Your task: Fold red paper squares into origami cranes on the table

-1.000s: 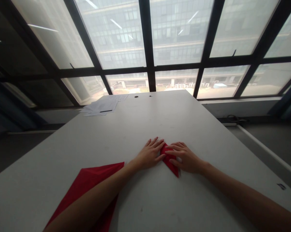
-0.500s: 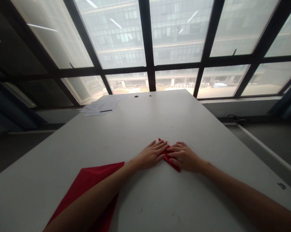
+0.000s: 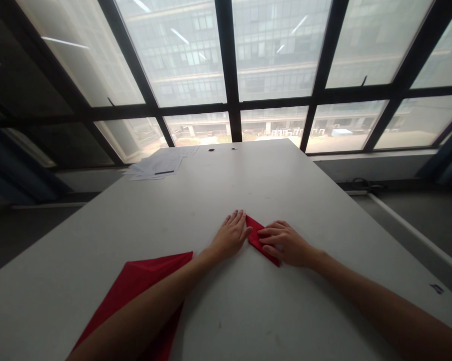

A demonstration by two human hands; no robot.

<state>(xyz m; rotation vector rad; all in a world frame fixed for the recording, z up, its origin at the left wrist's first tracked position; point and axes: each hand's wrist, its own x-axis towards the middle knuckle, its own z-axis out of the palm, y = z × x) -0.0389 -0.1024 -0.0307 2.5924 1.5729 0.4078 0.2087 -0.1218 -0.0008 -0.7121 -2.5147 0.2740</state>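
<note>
A small folded piece of red paper (image 3: 253, 233) lies on the white table (image 3: 218, 306). My right hand (image 3: 288, 244) rests on its right part with fingers stretched out, covering that side. At the paper's left edge lies my left hand (image 3: 229, 236), flat with its fingers extended. The thumb reaches close to the paper; whether it touches I cannot tell. Under my left forearm is a larger red sheet (image 3: 130, 278), partly hidden by the arm.
Loose white papers (image 3: 156, 163) with a thin dark strip (image 3: 164, 172) on them lie at the table's far left. Two small holes show near the far edge. A small dark mark (image 3: 436, 289) is at the right edge. Windows (image 3: 274, 50) stand beyond the table.
My left hand has slid left off the folded red paper, uncovering its upper left part. My right hand has stayed in nearly the same place on it.
</note>
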